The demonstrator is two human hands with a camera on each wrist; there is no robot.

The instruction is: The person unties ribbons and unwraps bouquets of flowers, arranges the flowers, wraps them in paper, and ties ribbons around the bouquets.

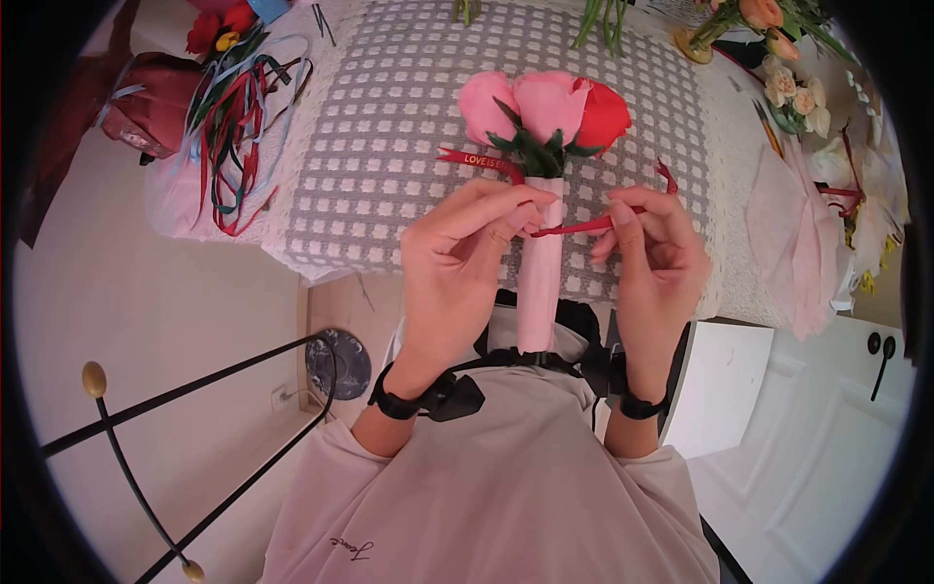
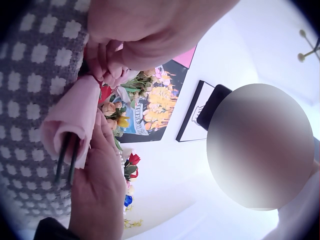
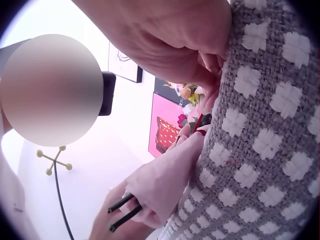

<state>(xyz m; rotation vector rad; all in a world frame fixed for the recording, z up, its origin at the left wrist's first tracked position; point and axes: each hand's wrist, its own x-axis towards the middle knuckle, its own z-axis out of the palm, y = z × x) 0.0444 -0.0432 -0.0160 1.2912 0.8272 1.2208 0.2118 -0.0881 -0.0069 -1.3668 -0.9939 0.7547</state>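
A small bouquet of two pink roses point(image 1: 547, 105) and a red rose point(image 1: 605, 119) lies on the checked cloth, its stems in a pink paper wrap point(image 1: 538, 282). Round the upper wrap runs a thin red ribbon point(image 1: 582, 227); its lettered end sticks out to the left. My left hand point(image 1: 465, 253) pinches the ribbon against the wrap between thumb and fingers. To the right of the wrap, my right hand point(image 1: 657, 258) pinches the ribbon's other part, drawn taut. Dark green stem ends point(image 3: 125, 218) poke out of the wrap's bottom in the right wrist view.
Loose red and blue ribbons point(image 1: 233, 146) hang at the cloth's left side. Peach flowers point(image 1: 762, 14) and pink wrapping point(image 1: 798, 234) lie at the right. Green stems point(image 1: 603, 29) lie at the far edge, and a black metal rail point(image 1: 195, 385) stands at lower left.
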